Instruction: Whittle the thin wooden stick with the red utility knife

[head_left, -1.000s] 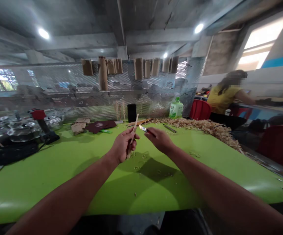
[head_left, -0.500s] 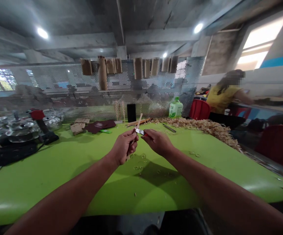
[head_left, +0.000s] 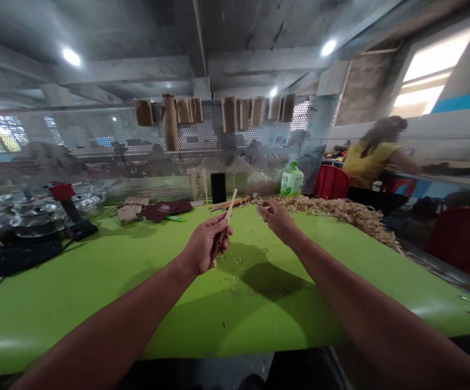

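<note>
My left hand (head_left: 209, 242) is closed around a thin pale wooden stick (head_left: 230, 207), which looks like bamboo. Its narrow end points up and away from me, and the lower part is hidden in my fingers. To the right and farther off, my right hand (head_left: 276, 219) is held above the green table, apart from the stick. Its fingers are curled and smeared by motion. A greyish blur at the fingertips fits the blade of the small knife seen there earlier; its red handle is hidden. Curled shavings (head_left: 238, 260) lie on the tabletop below my hands.
A heap of shavings (head_left: 352, 214) runs along the right edge of the green table (head_left: 96, 303). At the back stand a green-labelled bottle (head_left: 291, 179) and a black phone-like slab (head_left: 218, 187). Sandpaper-like sheets (head_left: 165, 210) and a red-topped tool (head_left: 64, 197) lie left. A person in yellow sits beyond.
My right hand has moved away from the stick, to the right and slightly forward. More of the stick's upper part now shows. My left hand has stayed in nearly the same place.
</note>
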Demonstrator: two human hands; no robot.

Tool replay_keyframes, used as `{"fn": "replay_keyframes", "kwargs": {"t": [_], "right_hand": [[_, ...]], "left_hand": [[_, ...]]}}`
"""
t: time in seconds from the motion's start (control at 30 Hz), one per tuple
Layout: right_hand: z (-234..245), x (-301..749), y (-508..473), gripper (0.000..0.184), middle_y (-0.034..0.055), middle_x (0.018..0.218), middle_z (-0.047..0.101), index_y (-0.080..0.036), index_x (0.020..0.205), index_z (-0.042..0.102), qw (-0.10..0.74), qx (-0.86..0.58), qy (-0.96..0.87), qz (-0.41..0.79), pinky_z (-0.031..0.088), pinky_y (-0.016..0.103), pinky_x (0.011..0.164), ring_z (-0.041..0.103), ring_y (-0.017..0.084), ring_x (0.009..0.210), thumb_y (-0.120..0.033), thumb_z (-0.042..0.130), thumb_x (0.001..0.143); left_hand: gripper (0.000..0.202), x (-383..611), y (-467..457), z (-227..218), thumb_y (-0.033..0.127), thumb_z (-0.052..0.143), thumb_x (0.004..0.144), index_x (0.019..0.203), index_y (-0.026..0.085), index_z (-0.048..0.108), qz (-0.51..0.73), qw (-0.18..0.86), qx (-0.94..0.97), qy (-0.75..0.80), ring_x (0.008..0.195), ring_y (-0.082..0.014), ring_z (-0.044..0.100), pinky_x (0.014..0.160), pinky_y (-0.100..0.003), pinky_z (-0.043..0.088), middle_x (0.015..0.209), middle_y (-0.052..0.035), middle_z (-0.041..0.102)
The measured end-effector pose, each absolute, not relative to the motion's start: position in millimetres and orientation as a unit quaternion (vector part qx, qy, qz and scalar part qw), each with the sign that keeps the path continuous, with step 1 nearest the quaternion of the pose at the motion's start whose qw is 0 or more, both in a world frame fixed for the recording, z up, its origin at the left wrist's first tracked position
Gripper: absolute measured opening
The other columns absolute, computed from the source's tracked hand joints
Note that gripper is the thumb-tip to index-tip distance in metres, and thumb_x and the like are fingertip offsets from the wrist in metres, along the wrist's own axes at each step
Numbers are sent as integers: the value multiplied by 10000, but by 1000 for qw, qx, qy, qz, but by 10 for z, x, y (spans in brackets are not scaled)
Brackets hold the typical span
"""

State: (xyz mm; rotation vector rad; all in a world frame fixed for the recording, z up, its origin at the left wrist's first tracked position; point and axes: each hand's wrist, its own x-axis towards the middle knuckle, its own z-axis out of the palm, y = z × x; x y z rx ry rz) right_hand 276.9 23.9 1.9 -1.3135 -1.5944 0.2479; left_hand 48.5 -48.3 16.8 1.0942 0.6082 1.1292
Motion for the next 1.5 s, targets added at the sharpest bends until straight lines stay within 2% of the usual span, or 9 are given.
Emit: {"fn": "replay_keyframes", "kwargs": {"t": [0.37,0.5,0.63,0.73,0.83,0.97,1.1,1.23,1.5], "right_hand": [[-24,2418,-139,271,19,727,579,-176,889,626,438,-380,-813,60,360,253,616,494,143,652,-416,503,881],[-18,2377,-173,274,28,749,599,-177,927,640,445,-373,-813,40,359,256,608,492,139,640,-413,509,879],[17,2352,-152,324,2,659,547,-163,906,628,490,-459,-737,78,351,258,559,446,130,584,-467,594,800],[31,2358,-109,331,-14,623,521,-163,858,607,485,-513,-692,148,345,254,515,420,119,544,-463,659,727],[19,2373,-80,311,-35,560,486,-186,765,552,491,-506,-673,223,332,242,465,403,105,488,-483,638,735],[-12,2375,-86,345,-71,494,420,-216,694,445,496,-461,-667,310,287,222,389,348,81,407,-516,601,766],[-19,2345,-144,360,-74,493,431,-210,693,452,477,-407,-675,389,290,215,368,344,66,383,-529,595,777],[20,2324,-247,390,-62,485,465,-191,691,489,422,-385,-693,440,314,206,364,384,62,375,-557,592,777],[38,2289,-351,394,-76,445,463,-175,740,516,323,-336,-728,503,311,184,318,389,59,329,-559,564,813]], "left_hand": [[424,509,-469,177,254,600,827,1242,191,537,526,605,528,280,428,-44,452,377,-158,346,741,11,594],[361,508,-468,171,309,620,813,1149,183,582,527,591,539,287,401,-33,416,352,-149,309,718,13,579],[335,491,-460,159,322,672,773,1067,166,633,522,473,593,390,375,-37,392,333,-154,329,630,33,522],[231,486,-462,167,259,703,735,933,140,681,515,406,629,417,515,-64,524,403,-180,449,858,-52,598],[201,488,-454,167,235,680,754,923,127,684,489,421,643,412,591,-91,569,439,-190,477,897,-77,613],[323,467,-411,158,279,606,830,1122,142,615,475,494,611,396,369,-33,366,330,-150,301,624,32,532],[329,418,-350,173,363,587,846,1100,154,597,512,594,531,320,370,-10,340,324,-144,234,701,33,517],[396,404,-330,187,449,648,787,1055,159,608,541,577,512,334,364,6,331,310,-141,179,737,28,527],[413,480,-369,171,358,755,684,1021,162,617,544,514,564,347,339,-10,329,304,-148,195,607,64,536]]}}
